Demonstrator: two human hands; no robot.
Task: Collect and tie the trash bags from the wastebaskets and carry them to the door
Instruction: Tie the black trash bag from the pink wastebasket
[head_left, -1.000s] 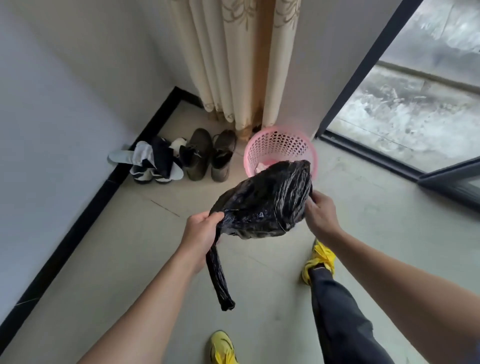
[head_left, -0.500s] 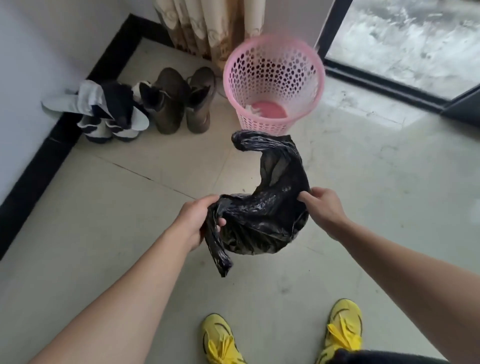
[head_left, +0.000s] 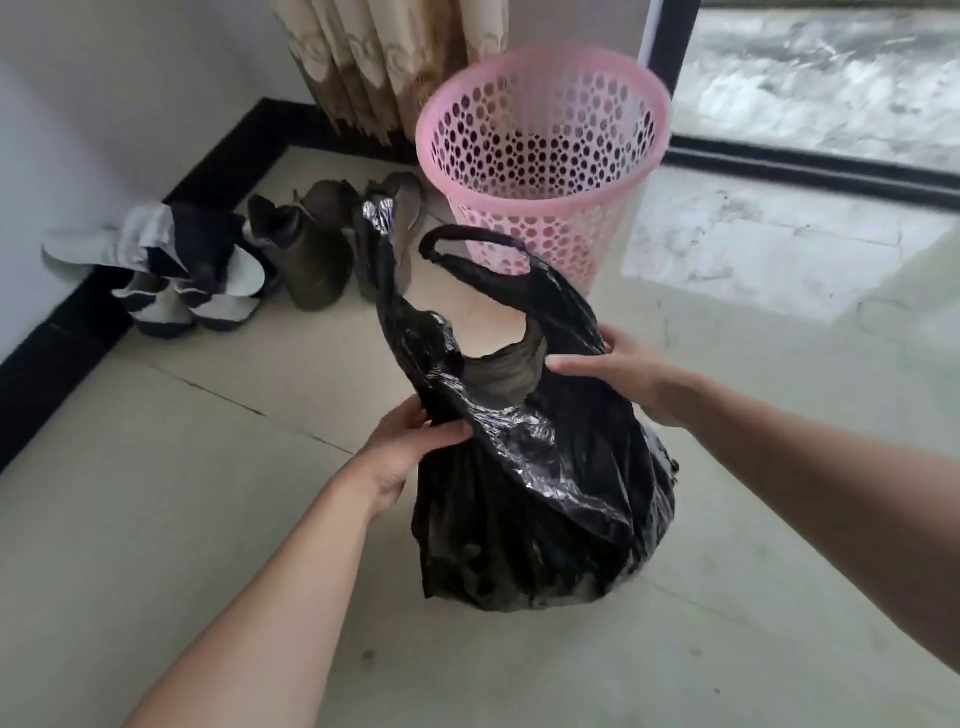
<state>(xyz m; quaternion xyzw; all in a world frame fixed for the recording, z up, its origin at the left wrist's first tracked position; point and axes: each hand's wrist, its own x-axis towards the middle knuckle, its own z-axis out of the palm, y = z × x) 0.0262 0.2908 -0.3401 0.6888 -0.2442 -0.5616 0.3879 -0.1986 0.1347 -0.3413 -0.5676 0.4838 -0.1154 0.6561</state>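
Note:
A black plastic trash bag (head_left: 540, 499) hangs open-mouthed in front of me, its two loop handles sticking up and its bottom just above the tiled floor. My left hand (head_left: 410, 447) pinches the bag's left rim between thumb and fingers. My right hand (head_left: 618, 371) holds the right rim, thumb stretched along the edge. Behind the bag stands a pink perforated wastebasket (head_left: 545, 156) with no liner in it; its bottom is out of sight.
Brown boots (head_left: 317, 254) and black-and-white shoes (head_left: 182, 280) sit by the wall at the left. A beige curtain (head_left: 384, 62) hangs behind the basket. A dark window frame (head_left: 810, 171) runs along the right. Pale floor tiles (head_left: 156, 519) surround me.
The bunched bag has been shaken out and now hangs full length with its mouth spread between my hands. The view has come closer to the basket; my yellow shoes are out of view.

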